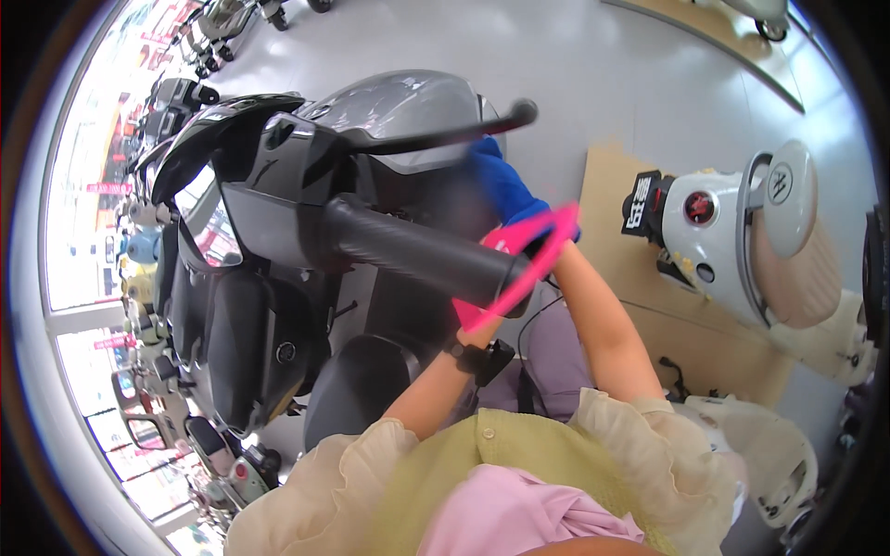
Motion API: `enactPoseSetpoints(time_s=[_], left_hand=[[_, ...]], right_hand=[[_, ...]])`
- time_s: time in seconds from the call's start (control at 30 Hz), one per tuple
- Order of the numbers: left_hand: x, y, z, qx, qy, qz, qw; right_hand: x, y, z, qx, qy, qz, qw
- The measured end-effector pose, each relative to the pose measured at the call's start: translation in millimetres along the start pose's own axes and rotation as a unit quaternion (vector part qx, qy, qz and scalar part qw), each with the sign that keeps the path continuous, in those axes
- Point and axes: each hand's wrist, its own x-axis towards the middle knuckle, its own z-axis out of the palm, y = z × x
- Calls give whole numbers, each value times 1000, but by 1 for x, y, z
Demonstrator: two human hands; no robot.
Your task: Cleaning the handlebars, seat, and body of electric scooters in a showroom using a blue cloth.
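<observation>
A dark grey scooter (287,199) stands at my left, and its black handlebar grip (408,243) and brake lever (445,132) reach across toward the middle. A bright pink tag (556,246) sits around the end of the grip. Behind it, blue material (508,185) covers my right hand; whether this is a glove or a cloth I cannot tell. My left arm, with a black watch (471,357) on the wrist, also reaches in under the grip. The grip and the tag hide my left hand. The fingers of both hands are out of sight.
A white scooter (732,218) with a beige seat is parked at the right, beside cardboard (607,199) laid on the grey floor. White body panels (756,454) show at the lower right. More scooters (218,28) line the windows at the left.
</observation>
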Motion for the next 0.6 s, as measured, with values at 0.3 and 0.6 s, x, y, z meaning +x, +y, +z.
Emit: enactPoseSetpoints(time_s=[0.3,0.6], left_hand=[[-2,13,-35,-152,-104,-62,981],[14,43,-51,-244,-134,-71,958]], right_hand=[[-83,29,-115,-226,-66,-43,971],[-7,-117,-53,-326,-20,-132,936]])
